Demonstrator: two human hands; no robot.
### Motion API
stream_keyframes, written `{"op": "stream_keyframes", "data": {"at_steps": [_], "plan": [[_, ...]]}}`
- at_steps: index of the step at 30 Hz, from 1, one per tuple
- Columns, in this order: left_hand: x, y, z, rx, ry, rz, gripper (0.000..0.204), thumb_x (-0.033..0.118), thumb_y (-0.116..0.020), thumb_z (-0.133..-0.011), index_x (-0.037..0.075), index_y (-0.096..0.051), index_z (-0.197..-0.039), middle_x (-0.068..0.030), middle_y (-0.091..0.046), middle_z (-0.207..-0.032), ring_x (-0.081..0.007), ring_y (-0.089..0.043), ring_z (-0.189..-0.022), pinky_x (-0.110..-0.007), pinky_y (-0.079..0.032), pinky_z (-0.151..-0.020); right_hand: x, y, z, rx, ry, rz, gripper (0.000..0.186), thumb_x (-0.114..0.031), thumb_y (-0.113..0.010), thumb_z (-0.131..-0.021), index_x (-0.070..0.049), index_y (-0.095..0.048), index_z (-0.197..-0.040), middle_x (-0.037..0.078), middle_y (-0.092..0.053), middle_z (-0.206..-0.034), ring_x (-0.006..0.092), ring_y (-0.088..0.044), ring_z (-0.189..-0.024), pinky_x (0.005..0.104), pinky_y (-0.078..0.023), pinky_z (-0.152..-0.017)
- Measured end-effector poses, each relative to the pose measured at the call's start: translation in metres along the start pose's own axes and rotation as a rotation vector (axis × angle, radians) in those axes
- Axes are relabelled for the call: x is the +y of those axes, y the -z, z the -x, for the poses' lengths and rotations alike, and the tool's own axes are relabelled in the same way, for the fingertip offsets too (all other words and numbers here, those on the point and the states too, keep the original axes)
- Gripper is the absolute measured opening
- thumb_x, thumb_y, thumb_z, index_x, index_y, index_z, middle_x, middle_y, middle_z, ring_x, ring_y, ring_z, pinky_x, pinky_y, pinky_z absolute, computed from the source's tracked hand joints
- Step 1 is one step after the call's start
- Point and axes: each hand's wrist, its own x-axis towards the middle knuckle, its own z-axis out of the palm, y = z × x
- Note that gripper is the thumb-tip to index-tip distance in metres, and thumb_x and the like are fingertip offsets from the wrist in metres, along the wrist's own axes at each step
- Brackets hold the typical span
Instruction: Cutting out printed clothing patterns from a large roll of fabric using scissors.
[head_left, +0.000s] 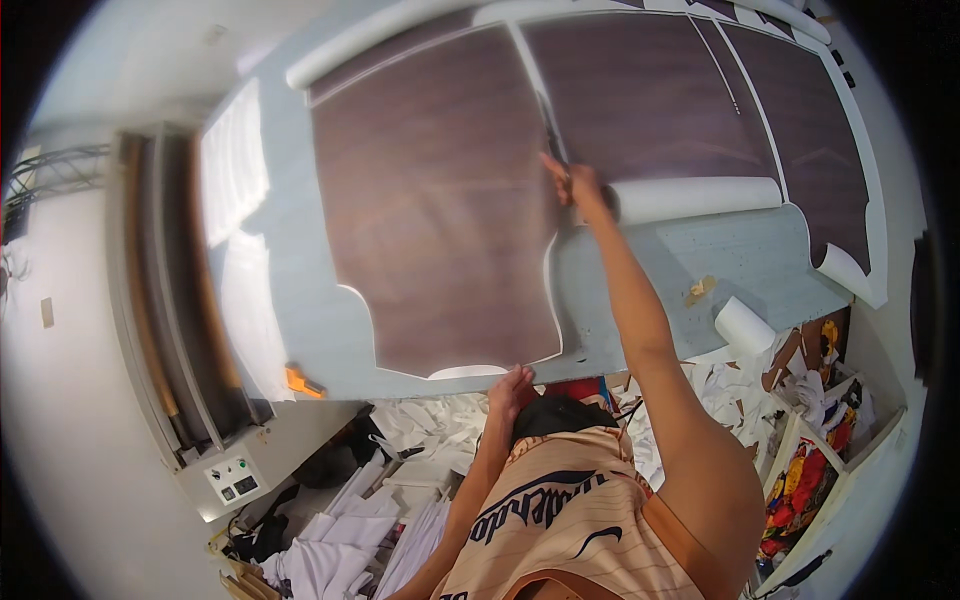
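A blue-grey table (690,245) spans the middle and top of the frame. On it, left of center, lies a large dark brown panel (430,200) with white edging and curved cutouts at its lower corners; more brown sheeting (640,90) extends across the upper right. A machine with long rollers (165,290) stands at the left of the frame. White scraps (430,420) are heaped below the table's near edge. At the lower right, a bin (845,475) holds colorful cloth. Right of center, a curled white strip (695,197) lies along the sheeting's lower edge. Dark scissors (551,135) point upward along the panel's right side, their handles gripped in the right hand (576,187), fingers closed around them. The left hand (512,386) is at the panel's bottom edge, lower center; whether its fingers pinch anything, I cannot tell. Smallest, an orange tool (300,380) lies at the table's lower left.
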Motion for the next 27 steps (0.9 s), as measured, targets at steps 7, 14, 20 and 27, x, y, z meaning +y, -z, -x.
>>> {"op": "stream_keyframes", "data": {"at_steps": [7, 14, 20, 27], "plan": [[0.006, 0.001, -0.002, -0.085, 0.121, 0.053, 0.026, 0.019, -0.07, -0.096, -0.002, -0.061, -0.11, -0.0104, -0.068, -0.103, -0.0218, -0.067, -0.1, -0.034, -0.055, -0.094, -0.024, -0.006, -0.038, -0.011, 0.032, 0.013, 0.05, -0.05, -0.087, -0.073, -0.013, -0.055, -0.063, -0.003, -0.051, -0.058, 0.0085, -0.05, -0.044, 0.0264, -0.042, -0.044], [0.014, -0.01, 0.012, -0.02, 0.141, 0.021, 0.025, 0.02, -0.068, -0.097, 0.001, -0.061, -0.112, -0.0077, -0.067, -0.105, -0.0209, -0.065, -0.101, -0.039, -0.054, -0.097, -0.043, -0.016, -0.073, -0.037, 0.051, -0.033, 0.051, -0.049, -0.088, -0.073, -0.011, -0.056, -0.064, -0.002, -0.051, -0.058, 0.0086, -0.05, -0.044, 0.026, -0.042, -0.043], [0.016, -0.01, 0.011, -0.027, 0.17, 0.024, 0.03, 0.02, -0.068, -0.098, -0.001, -0.059, -0.117, -0.01, -0.065, -0.11, -0.0224, -0.063, -0.109, -0.044, -0.054, -0.098, -0.06, -0.024, -0.105, -0.024, 0.08, -0.039, 0.051, -0.049, -0.088, -0.072, -0.009, -0.057, -0.065, -0.002, -0.052, -0.058, 0.0085, -0.05, -0.044, 0.0255, -0.042, -0.043], [0.017, -0.005, 0.006, 0.028, 0.161, 0.018, 0.037, 0.021, -0.071, -0.095, -0.005, -0.058, -0.119, -0.0149, -0.066, -0.119, -0.0271, -0.065, -0.116, -0.04, -0.053, -0.101, -0.089, -0.03, -0.14, -0.026, 0.039, 0.012, 0.053, -0.051, -0.088, -0.071, -0.008, -0.057, -0.065, -0.002, -0.052, -0.058, 0.0088, -0.05, -0.044, 0.0257, -0.042, -0.043]]}}
